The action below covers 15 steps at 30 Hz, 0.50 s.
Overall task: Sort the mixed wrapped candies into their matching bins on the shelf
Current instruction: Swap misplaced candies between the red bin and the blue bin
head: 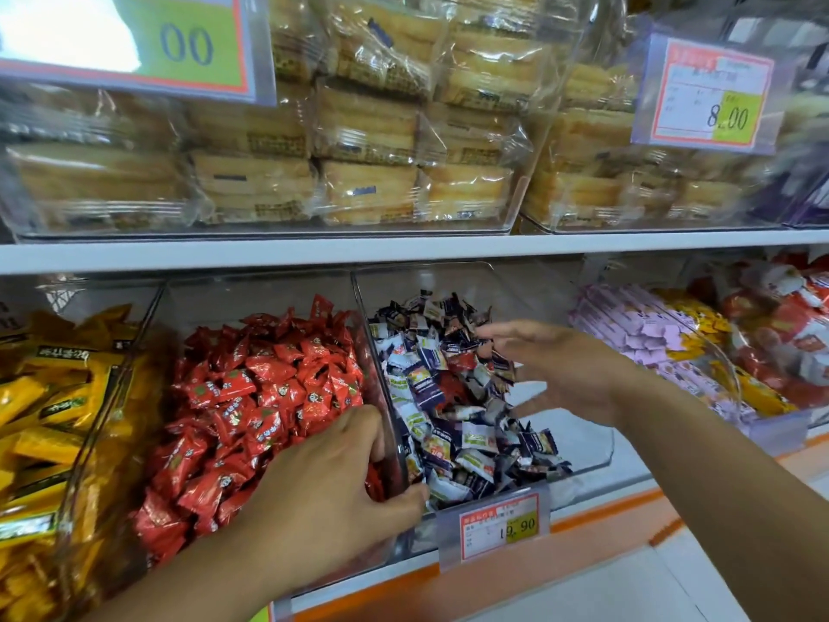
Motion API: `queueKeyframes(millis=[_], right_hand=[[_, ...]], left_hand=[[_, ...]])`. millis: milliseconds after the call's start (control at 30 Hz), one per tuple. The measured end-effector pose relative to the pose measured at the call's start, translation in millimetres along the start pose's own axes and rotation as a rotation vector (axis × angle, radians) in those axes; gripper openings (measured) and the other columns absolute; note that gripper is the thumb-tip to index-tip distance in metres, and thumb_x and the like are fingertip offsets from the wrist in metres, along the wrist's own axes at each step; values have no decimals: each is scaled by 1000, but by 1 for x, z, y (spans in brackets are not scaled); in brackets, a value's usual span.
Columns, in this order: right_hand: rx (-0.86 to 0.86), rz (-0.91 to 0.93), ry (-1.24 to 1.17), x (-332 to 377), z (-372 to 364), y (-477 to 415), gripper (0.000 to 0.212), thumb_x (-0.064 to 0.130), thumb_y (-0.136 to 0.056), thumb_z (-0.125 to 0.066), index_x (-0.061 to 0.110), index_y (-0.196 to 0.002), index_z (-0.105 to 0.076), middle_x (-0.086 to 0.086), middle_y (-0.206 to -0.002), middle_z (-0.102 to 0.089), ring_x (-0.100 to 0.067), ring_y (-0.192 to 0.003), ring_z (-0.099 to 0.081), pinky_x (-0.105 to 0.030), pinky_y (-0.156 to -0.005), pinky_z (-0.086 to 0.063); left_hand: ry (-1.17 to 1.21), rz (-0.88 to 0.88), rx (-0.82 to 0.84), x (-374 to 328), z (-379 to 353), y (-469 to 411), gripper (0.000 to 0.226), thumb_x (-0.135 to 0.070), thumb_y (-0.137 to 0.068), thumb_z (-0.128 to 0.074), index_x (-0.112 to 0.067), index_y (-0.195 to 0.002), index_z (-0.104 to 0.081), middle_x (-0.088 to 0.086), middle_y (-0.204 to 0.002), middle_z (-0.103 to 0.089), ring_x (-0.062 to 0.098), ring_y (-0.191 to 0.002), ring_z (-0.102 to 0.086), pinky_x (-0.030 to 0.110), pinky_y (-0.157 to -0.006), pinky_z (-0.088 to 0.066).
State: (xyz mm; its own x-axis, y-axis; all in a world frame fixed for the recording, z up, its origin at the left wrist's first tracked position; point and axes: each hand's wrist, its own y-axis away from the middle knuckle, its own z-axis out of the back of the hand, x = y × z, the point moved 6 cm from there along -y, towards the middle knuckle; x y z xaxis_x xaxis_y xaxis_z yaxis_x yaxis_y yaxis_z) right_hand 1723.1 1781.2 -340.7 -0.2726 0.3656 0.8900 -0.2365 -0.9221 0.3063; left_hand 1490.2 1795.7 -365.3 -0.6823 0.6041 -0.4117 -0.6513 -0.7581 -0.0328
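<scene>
Among red candies (269, 379), left hand (332, 482) fingers (359, 426) buried, grip unclear, right hand (569, 370) fingers (509, 330) apart

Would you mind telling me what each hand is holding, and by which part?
The right hand hovers open over the blue-and-white wrapped candies, holding nothing. The left hand curls its fingers into the red foil-wrapped candies; whether they grip any cannot be told.

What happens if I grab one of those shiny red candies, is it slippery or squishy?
The red candies look small and puffy, so one is probably very light. Their wrappers shine like foil, so it may slip and crinkle. They lie heaped loosely, so pushing one would likely shift its neighbours.
</scene>
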Motion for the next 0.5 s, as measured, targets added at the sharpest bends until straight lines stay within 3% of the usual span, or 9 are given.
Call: queueKeyframes(millis=[133,200,300,367,433,500], right_hand=[[-72,47,120,-16,5,5,26,19,-99,-51,37,-112,-64,3,-130,-60,-17,-117,-55,-38,-96,-48],[-136,97,232,-15,-1,2,30,13,-99,-50,38,-109,-64,5,-128,-61,-19,-116,-58,-30,-86,-51],[-155,162,365,-15,-13,-10,38,9,-98,-51,29,-130,-54,4,-138,-54,-18,-119,-56,-17,-75,-50],[-125,174,432,-16,-24,-20,49,11,-97,-54,29,-141,-44,3,-143,-47,-18,-115,-56,-19,-72,-50],[-118,162,476,-19,-27,-31,52,12,-95,-59,30,-142,-43,1,-138,-51,-21,-103,-63,-24,-71,-52],[-133,172,496,-16,-26,-36,42,13,-92,-63,26,-132,-54,2,-112,-60,-11,-78,-60,-16,-60,-47]], left_hand=[[-10,-3,-11,-1,1,0,46,-75,-76,-44,-32,-87,-32,-7,-83,-44,11,-65,-43,23,-56,-33],[-22,-1,-13,-1,1,1,46,-75,-77,-46,-33,-88,-32,-8,-82,-44,10,-66,-43,24,-57,-33],[-21,-4,-20,-1,1,1,46,-74,-78,-47,-32,-88,-32,-8,-83,-44,10,-66,-43,23,-56,-33],[-4,-5,-24,-1,1,1,46,-73,-77,-48,-32,-88,-32,-8,-83,-44,7,-69,-44,23,-57,-33],[8,-5,-22,-1,1,1,45,-72,-78,-49,-31,-87,-32,-6,-81,-43,5,-72,-44,24,-58,-33],[14,-8,-24,-1,1,1,45,-72,-77,-49,-32,-87,-32,-5,-80,-43,5,-72,-44,24,-58,-33]])
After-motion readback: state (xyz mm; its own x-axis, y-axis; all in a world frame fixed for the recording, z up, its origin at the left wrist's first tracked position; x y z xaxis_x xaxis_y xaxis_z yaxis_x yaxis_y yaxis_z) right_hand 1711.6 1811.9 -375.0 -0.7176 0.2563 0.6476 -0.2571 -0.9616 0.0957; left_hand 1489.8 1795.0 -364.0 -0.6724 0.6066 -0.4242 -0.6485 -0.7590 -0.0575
